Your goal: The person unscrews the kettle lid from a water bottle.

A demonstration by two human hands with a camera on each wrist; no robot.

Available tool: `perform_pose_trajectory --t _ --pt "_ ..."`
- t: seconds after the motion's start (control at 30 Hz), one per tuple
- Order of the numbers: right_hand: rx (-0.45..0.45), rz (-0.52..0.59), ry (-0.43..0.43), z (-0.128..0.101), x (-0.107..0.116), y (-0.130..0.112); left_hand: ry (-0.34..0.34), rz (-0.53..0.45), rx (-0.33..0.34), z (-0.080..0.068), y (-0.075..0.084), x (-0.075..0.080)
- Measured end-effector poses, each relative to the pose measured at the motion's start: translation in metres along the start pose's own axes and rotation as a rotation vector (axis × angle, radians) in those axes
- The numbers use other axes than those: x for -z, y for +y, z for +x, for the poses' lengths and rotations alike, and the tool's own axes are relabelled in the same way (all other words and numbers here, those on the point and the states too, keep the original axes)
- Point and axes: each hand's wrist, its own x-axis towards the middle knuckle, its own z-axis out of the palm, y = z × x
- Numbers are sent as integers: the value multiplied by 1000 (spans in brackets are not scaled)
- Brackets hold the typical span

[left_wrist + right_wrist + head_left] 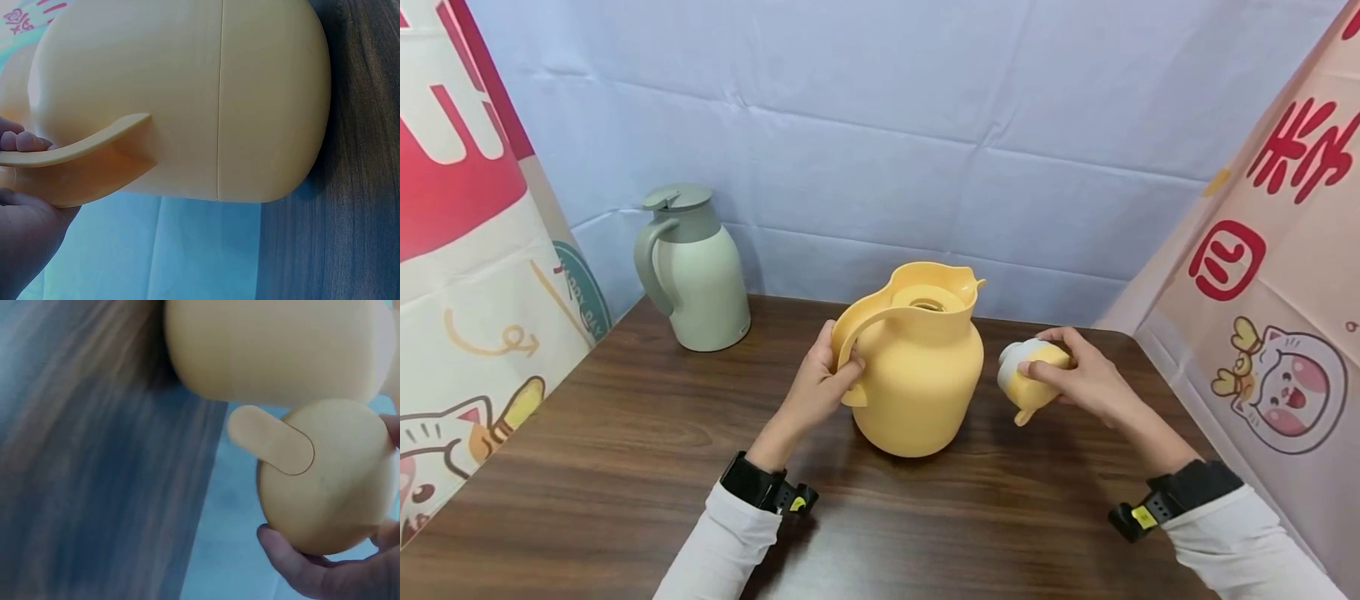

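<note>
My left hand (820, 385) curls round the handle of the lidless yellow jug (919, 375), while my right hand (1086, 379) grips its lid (1028, 377) just right of it.

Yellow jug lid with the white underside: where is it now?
In the head view, the right hand holds the yellow jug lid just right of the open yellow jug.

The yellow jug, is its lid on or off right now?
Off. The yellow jug stands with its mouth uncovered; the right hand holds its lid beside it.
</note>
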Motion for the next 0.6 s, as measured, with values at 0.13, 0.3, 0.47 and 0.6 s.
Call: perform_pose_trajectory --t 0.13,0.3,0.47,0.6 --pt "28 -64 112 -7 -9 11 1 -3 5 0 0 0" --pt "38 -78 230 -14 -23 23 -8 -15 4 1 -5 -2" --pt "29 -35 326 -18 -37 27 1 -18 -8 0 -11 -2" --pt "-9 -39 365 -21 -48 29 1 -4 2 -1 0 -1"
